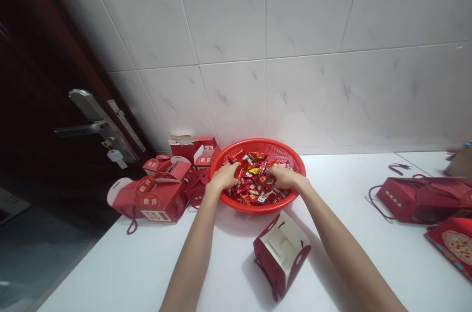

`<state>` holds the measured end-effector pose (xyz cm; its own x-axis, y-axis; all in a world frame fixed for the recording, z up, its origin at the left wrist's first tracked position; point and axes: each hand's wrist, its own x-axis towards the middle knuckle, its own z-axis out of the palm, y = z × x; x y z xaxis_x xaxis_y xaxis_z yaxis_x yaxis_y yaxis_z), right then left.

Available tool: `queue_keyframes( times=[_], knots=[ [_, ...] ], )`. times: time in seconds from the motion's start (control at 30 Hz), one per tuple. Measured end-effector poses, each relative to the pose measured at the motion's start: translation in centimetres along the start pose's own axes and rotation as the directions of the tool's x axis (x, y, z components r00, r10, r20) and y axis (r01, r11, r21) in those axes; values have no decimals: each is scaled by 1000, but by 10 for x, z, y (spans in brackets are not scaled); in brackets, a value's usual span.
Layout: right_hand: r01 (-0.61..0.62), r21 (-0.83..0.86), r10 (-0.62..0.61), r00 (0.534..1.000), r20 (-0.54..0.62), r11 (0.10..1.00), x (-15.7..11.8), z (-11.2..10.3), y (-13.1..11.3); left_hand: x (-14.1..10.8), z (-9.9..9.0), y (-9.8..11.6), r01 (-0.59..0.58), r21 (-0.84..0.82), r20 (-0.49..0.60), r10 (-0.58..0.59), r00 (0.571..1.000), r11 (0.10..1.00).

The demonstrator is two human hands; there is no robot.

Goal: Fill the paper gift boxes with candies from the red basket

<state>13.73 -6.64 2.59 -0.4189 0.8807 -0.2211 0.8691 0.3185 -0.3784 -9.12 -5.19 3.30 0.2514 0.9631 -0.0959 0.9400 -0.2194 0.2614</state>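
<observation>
A round red plastic basket full of wrapped candies stands against the tiled wall. My left hand reaches over its left rim, with the fingertips down among the candies. From the right, my right hand dips into the same heap, its fingertips hidden by wrappers. What either hand holds, if anything, cannot be made out. Between my forearms, in front of the basket, a small dark red box lies tilted on the white table, its open top showing a pale inside.
Several red gift boxes crowd the table's left end beside a dark door with a metal handle. More dark red boxes, a patterned red packet and a loose cord lie at the right.
</observation>
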Motion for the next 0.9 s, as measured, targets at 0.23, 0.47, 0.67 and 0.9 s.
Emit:
queue_keyframes(
  times=[0.23,0.47,0.67,0.9],
  knots=[
    [117,231,-60,969,-240,966,-2,2,0,15,4,-10,-39,-82,-70,34,997,996],
    [328,588,22,861,-508,739,-3,7,8,17,11,-18,-205,-750,-173,112,979,629],
    [324,648,-26,905,-425,690,-7,5,6,10,6,-17,-278,-860,-198,222,955,428],
    [476,736,33,829,-558,482,-12,-1,-10,10,-5,16,-336,-876,-239,293,926,347]
  ],
)
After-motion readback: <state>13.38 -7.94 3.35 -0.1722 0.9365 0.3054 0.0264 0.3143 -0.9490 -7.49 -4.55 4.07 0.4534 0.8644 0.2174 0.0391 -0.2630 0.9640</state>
